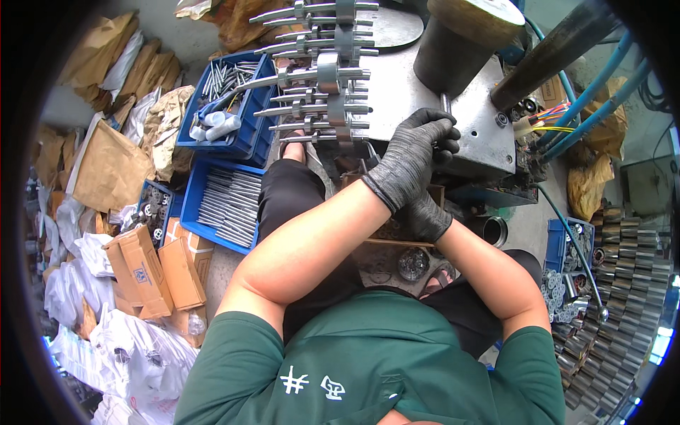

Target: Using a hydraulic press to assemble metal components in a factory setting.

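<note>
My left hand [416, 154], in a grey work glove, is curled around a slim metal shaft [445, 104] standing under the thick dark ram [464, 49] of a press. It rests over the near part of the steel press table [489, 124]. Below it, my right hand [426, 217], gloved too, reaches in under the left wrist at the table's near edge; its fingers are hidden. To the left of the table, several shafts with round metal rotors [328, 73] lie side by side in a row.
Blue bins hold loose shafts [228, 205] and plastic bottles [224, 127] at left. Cardboard [145, 273] and white plastic bags [134, 354] pile beyond. At right are a dark column [552, 57], blue hoses [595, 103], a ball-ended lever [602, 314] and stacked metal cylinders [623, 283].
</note>
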`<state>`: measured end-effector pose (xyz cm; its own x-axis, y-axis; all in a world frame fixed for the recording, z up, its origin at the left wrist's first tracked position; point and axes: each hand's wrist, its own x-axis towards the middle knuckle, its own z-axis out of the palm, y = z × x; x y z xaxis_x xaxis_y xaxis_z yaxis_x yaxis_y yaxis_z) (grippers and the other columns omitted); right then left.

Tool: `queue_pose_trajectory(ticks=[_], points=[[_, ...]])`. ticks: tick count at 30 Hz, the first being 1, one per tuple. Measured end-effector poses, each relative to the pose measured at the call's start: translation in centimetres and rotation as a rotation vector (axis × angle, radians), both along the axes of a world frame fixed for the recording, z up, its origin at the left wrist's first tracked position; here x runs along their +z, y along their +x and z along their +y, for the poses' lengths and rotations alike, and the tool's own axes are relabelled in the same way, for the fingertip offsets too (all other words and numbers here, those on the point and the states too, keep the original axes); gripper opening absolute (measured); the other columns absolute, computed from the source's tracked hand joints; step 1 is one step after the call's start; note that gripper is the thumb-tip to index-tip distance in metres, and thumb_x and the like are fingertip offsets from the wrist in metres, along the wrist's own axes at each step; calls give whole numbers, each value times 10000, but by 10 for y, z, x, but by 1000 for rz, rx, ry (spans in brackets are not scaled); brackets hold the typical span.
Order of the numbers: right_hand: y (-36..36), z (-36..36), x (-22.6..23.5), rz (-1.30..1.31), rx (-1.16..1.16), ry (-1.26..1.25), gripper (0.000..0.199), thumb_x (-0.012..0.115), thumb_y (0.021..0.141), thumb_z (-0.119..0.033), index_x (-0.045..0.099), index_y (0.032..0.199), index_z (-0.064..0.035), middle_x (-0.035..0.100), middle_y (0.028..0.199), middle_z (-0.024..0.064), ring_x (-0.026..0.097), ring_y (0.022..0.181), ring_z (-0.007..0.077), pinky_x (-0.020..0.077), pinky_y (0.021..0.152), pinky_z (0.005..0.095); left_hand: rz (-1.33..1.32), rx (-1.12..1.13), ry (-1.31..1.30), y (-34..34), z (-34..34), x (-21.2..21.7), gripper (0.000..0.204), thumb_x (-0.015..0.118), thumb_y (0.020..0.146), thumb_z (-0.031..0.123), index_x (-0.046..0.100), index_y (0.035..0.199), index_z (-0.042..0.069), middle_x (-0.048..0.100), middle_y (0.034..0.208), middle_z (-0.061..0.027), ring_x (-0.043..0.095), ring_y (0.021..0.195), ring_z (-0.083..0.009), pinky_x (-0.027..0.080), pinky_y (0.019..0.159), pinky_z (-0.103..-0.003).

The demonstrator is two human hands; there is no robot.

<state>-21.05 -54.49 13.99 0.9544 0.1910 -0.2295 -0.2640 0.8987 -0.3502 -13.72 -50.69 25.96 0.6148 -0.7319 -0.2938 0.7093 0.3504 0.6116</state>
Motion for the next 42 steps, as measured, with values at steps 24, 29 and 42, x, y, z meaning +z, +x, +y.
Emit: queue_pose_trajectory(ticks=[24, 29, 42], points=[[-59, -101, 119, 29, -568, -1337, 337, 748, 850, -87, 567, 1117, 8, 670, 887, 54, 651, 813, 129, 561, 730, 295, -333, -201, 182, -15, -9, -19, 137, 645, 935, 59, 595, 1055, 14, 638, 863, -67, 613, 706, -128, 516, 608, -246], [-60, -111, 104, 16, -528, -1475, 292, 719, 826, -84, 589, 1080, -18, 660, 861, 54, 637, 794, 120, 545, 729, 298, -386, -250, 241, -19, -9, -20, 141, 666, 921, 63, 606, 1047, 41, 638, 844, -40, 604, 715, -115, 510, 629, -247], [-63, -105, 128, 73, -523, -1224, 301, 662, 822, -25, 583, 1109, 18, 616, 847, 32, 603, 730, 102, 522, 675, 251, 162, -266, -82, -22, -5, -22, 206, 664, 887, 78, 619, 1083, 33, 634, 1030, -92, 634, 938, -202, 558, 817, -320]])
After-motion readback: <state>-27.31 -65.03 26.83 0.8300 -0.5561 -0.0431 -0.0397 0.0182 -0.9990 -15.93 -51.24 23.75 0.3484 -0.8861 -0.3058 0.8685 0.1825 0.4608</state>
